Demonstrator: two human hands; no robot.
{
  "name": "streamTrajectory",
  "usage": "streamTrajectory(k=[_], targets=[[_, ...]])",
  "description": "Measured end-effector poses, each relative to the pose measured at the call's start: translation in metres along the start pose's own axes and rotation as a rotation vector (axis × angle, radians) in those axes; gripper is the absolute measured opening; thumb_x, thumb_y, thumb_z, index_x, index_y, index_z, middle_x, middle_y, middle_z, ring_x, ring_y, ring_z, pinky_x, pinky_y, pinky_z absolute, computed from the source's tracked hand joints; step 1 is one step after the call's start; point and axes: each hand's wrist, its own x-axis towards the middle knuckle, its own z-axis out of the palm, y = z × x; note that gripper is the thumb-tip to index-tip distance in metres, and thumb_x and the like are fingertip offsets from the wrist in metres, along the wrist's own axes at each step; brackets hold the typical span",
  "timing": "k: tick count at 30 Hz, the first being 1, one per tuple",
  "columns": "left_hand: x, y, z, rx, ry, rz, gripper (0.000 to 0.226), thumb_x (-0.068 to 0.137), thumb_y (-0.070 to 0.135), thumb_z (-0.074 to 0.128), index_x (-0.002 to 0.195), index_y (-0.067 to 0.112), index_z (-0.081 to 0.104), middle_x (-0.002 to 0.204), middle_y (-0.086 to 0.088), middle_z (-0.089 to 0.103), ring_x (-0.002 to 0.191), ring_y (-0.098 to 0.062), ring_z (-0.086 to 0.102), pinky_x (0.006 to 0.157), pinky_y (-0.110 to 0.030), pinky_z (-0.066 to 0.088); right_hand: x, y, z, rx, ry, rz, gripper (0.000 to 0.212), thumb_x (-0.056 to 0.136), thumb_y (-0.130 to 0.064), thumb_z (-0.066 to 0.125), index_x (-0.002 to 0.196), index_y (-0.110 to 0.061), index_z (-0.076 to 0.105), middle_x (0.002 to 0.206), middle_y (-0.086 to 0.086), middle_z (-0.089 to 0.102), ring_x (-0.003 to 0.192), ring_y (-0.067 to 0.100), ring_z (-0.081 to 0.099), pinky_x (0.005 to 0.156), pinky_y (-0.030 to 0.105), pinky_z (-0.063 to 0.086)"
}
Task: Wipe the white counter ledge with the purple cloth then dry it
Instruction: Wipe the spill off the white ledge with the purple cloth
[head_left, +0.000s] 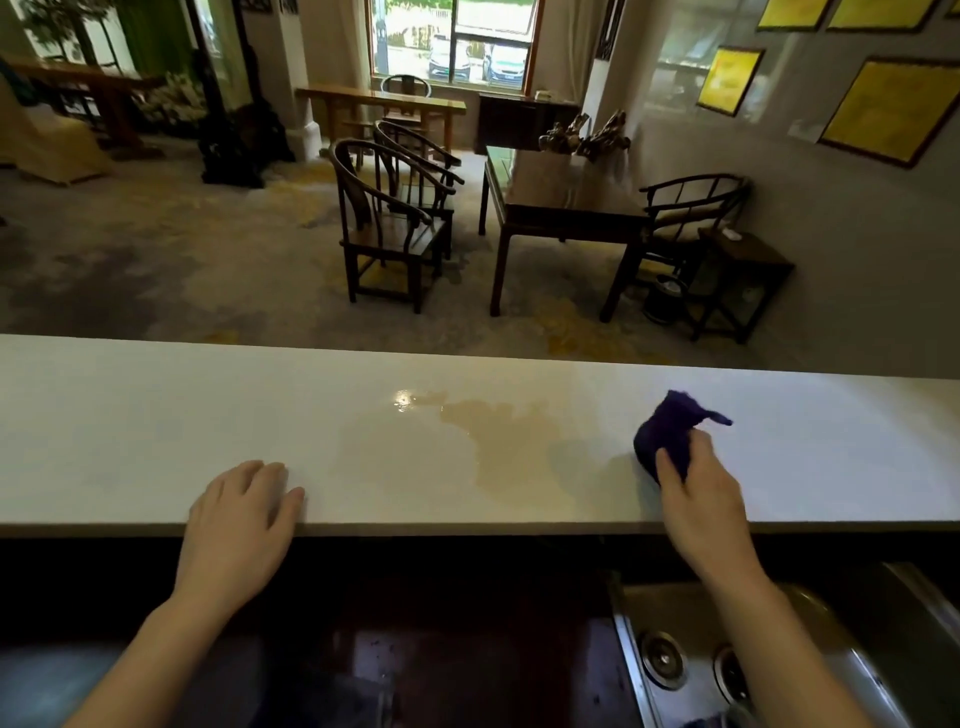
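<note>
The white counter ledge (156, 415) runs across the whole width in front of me. A brownish wet patch (493, 447) with a shiny glint spreads over its middle. My right hand (701, 499) grips the bunched purple cloth (667, 431), which presses on the ledge to the right of the patch. My left hand (239, 519) rests flat on the ledge's near edge, left of the patch, fingers loosely spread and holding nothing.
Below the ledge on the right is a steel sink (727, 649) with round drains. A dark lower counter (441, 649) lies under my arms. Beyond the ledge stand wooden chairs (384, 234) and a dark table (566, 208).
</note>
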Motion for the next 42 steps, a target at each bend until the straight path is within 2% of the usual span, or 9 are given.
streamTrajectory(k=[2, 4, 5, 13, 17, 21, 28, 34, 42], targets=[[-0.001, -0.005, 0.000, 0.015, -0.013, 0.009, 0.036, 0.092, 0.034, 0.059, 0.121, 0.012, 0.065, 0.134, -0.018, 0.059, 0.126, -0.039, 0.052, 0.105, -0.054, 0.042, -0.006, 0.008, 0.020, -0.064, -0.142, 0.010, 0.022, 0.103, -0.019, 0.050, 0.125, -0.020, 0.049, 0.123, 0.006, 0.060, 0.119, 0.033, 0.056, 0.095, 0.044, 0.047], [-0.003, -0.006, 0.001, 0.022, -0.018, 0.021, 0.038, 0.092, 0.035, 0.059, 0.122, 0.013, 0.064, 0.135, -0.017, 0.058, 0.127, -0.038, 0.051, 0.105, -0.054, 0.042, -0.016, 0.014, 0.043, -0.178, -0.236, 0.045, 0.038, 0.105, -0.019, 0.045, 0.143, -0.012, 0.045, 0.150, 0.010, 0.048, 0.146, 0.037, 0.032, 0.121, 0.054, 0.021], [-0.004, -0.006, 0.001, 0.023, -0.016, 0.027, 0.039, 0.092, 0.035, 0.060, 0.123, 0.012, 0.063, 0.135, -0.017, 0.058, 0.127, -0.038, 0.051, 0.105, -0.054, 0.042, -0.020, 0.013, 0.053, -0.228, -0.243, 0.046, 0.043, 0.106, -0.019, 0.043, 0.148, -0.012, 0.041, 0.158, 0.010, 0.039, 0.152, 0.034, 0.020, 0.124, 0.055, 0.009], [-0.006, -0.002, 0.001, 0.016, 0.007, 0.035, 0.049, 0.088, 0.044, 0.049, 0.122, 0.012, 0.064, 0.134, -0.017, 0.059, 0.126, -0.038, 0.052, 0.103, -0.055, 0.041, -0.040, -0.049, 0.121, -0.354, -0.278, -0.071, 0.047, 0.106, -0.031, 0.041, 0.152, -0.025, 0.037, 0.168, 0.002, 0.020, 0.156, 0.028, 0.006, 0.123, 0.056, 0.003], [-0.007, -0.003, 0.001, 0.011, 0.008, 0.030, 0.044, 0.093, 0.042, 0.052, 0.124, 0.013, 0.063, 0.136, -0.016, 0.058, 0.128, -0.037, 0.051, 0.104, -0.056, 0.041, -0.056, -0.085, 0.157, -0.336, -0.322, -0.169, 0.049, 0.103, -0.032, 0.042, 0.151, -0.028, 0.035, 0.168, 0.004, 0.019, 0.155, 0.031, 0.004, 0.121, 0.058, 0.002], [-0.008, -0.004, 0.000, 0.009, -0.008, 0.030, 0.054, 0.088, 0.049, 0.045, 0.125, 0.014, 0.063, 0.136, -0.014, 0.058, 0.127, -0.036, 0.052, 0.104, -0.054, 0.041, -0.071, -0.120, 0.187, -0.286, -0.396, -0.273, 0.049, 0.102, -0.030, 0.043, 0.150, -0.026, 0.034, 0.168, 0.008, 0.019, 0.155, 0.036, 0.003, 0.120, 0.062, -0.001], [-0.006, -0.001, -0.003, 0.015, -0.024, 0.027, 0.042, 0.090, 0.032, 0.063, 0.126, 0.011, 0.063, 0.135, -0.017, 0.059, 0.124, -0.039, 0.054, 0.102, -0.054, 0.041, -0.089, -0.164, 0.216, -0.189, -0.527, -0.421, 0.049, 0.100, -0.027, 0.048, 0.147, -0.027, 0.034, 0.168, 0.012, 0.017, 0.154, 0.041, -0.001, 0.116, 0.063, -0.012], [-0.006, -0.005, -0.004, 0.050, -0.083, 0.036, 0.053, 0.085, 0.021, 0.066, 0.136, 0.013, 0.054, 0.144, -0.015, 0.052, 0.132, -0.036, 0.048, 0.107, -0.052, 0.037, -0.095, -0.168, 0.221, -0.195, -0.583, -0.455, 0.057, 0.102, -0.056, 0.028, 0.152, -0.028, 0.031, 0.169, 0.007, 0.014, 0.155, 0.032, -0.007, 0.118, 0.056, -0.017], [-0.004, -0.007, 0.000, 0.040, -0.016, 0.037, 0.048, 0.092, 0.046, 0.056, 0.131, 0.017, 0.059, 0.141, -0.008, 0.055, 0.131, -0.030, 0.050, 0.107, -0.049, 0.039, -0.075, -0.137, 0.200, -0.339, -0.493, -0.400, 0.051, 0.107, -0.042, 0.025, 0.153, -0.022, 0.033, 0.168, 0.006, 0.019, 0.156, 0.030, 0.002, 0.123, 0.058, -0.007]])
